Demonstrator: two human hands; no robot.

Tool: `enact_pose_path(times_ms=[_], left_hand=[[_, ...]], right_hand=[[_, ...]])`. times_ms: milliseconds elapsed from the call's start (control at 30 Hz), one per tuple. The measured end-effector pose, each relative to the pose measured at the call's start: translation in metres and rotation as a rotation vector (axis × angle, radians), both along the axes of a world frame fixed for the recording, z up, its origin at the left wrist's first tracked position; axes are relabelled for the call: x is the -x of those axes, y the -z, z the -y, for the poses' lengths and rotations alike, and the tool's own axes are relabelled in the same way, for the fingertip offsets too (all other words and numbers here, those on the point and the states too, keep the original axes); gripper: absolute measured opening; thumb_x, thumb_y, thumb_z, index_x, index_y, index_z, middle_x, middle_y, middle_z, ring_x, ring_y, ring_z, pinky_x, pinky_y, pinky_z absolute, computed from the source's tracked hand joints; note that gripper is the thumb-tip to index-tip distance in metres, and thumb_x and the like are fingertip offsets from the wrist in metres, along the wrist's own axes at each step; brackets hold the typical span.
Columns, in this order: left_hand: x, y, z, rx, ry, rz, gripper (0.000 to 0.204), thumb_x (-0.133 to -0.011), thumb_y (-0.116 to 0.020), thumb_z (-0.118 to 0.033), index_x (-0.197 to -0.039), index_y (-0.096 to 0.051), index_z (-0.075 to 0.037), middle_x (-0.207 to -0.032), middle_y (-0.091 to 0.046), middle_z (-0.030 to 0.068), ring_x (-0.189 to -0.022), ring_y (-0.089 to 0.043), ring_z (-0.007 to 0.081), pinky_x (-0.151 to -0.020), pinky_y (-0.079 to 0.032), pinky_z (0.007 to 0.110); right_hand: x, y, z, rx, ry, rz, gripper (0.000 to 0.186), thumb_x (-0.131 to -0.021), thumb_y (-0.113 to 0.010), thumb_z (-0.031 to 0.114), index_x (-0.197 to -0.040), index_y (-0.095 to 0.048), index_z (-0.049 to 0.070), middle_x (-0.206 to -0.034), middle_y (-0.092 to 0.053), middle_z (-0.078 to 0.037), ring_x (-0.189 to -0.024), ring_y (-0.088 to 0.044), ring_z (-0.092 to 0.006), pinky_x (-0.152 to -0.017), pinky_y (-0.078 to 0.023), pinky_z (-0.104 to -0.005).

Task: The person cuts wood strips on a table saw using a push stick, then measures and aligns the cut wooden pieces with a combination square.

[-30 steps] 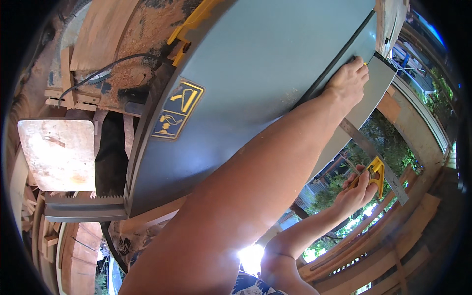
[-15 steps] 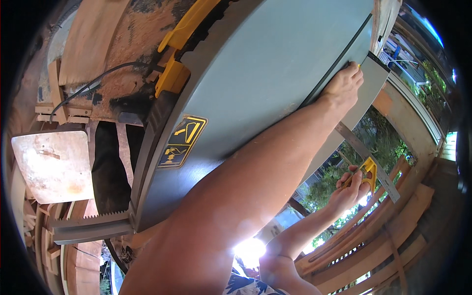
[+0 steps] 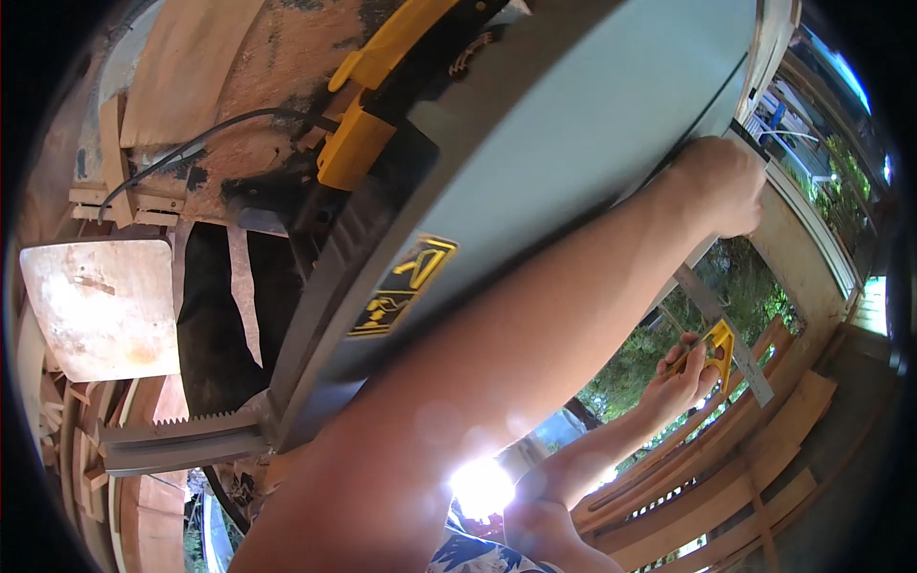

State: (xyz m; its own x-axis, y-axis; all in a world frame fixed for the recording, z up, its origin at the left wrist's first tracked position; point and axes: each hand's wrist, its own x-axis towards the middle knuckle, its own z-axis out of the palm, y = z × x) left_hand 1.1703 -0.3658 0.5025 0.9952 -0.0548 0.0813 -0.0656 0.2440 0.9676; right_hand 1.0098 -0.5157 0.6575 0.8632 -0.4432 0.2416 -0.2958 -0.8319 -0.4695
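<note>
A broad grey-blue panel [image 3: 564, 105] spans the view, part of what looks like a table saw, with yellow-and-black parts [image 3: 355, 145] and a toothed metal rail [image 3: 191, 435] on its left. My left arm crosses in front of it. At its far right end, my left hand [image 3: 724, 186] is closed in a fist; its fingertips are turned away, so what they grip is hidden. Lower right, my right hand [image 3: 680, 377] is closed around the yellow handle of a combination square [image 3: 718, 353]. The square's steel blade slants across behind the handle.
Wooden slats [image 3: 745, 477] lie at lower right, with foliage [image 3: 621, 372] showing through a gap. On the left are a pale board [image 3: 100, 310], scrap wood, a black cable [image 3: 210, 124] and dusty ground [image 3: 277, 57]. Bright glare sits at bottom centre.
My left hand has moved right, along the panel's far end. The panel appears turned, showing more of its left edge and yellow parts. My right hand with the combination square has barely moved.
</note>
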Motion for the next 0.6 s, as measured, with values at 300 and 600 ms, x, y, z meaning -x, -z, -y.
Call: enact_pose_path(times_ms=[300, 600], left_hand=[[-0.042, -0.003, -0.092, 1.518, -0.22, -0.198, 0.015, -0.088, -0.064, -0.014, -0.09, -0.067, 0.0, -0.09, -0.068, 0.0113, -0.085, -0.063, 0.0217, -0.084, -0.05, 0.038], [-0.065, -0.007, -0.1, 1.651, -0.496, -0.257, 0.018, -0.088, -0.062, -0.013, -0.092, -0.066, 0.004, -0.093, -0.069, 0.017, -0.095, -0.065, 0.0287, -0.093, -0.048, 0.042]], right_hand=[[-0.008, 0.017, -0.006, -0.079, 0.051, 0.055, 0.021, -0.101, -0.062, 0.024, -0.098, -0.045, 0.012, -0.094, -0.07, -0.008, -0.057, -0.05, -0.0061, -0.045, -0.03, -0.019], [-0.008, 0.007, 0.001, -0.144, 0.034, 0.036, 0.021, -0.1, -0.061, 0.018, -0.104, -0.044, 0.008, -0.097, -0.067, -0.014, -0.061, -0.055, -0.009, -0.047, -0.039, -0.0202]])
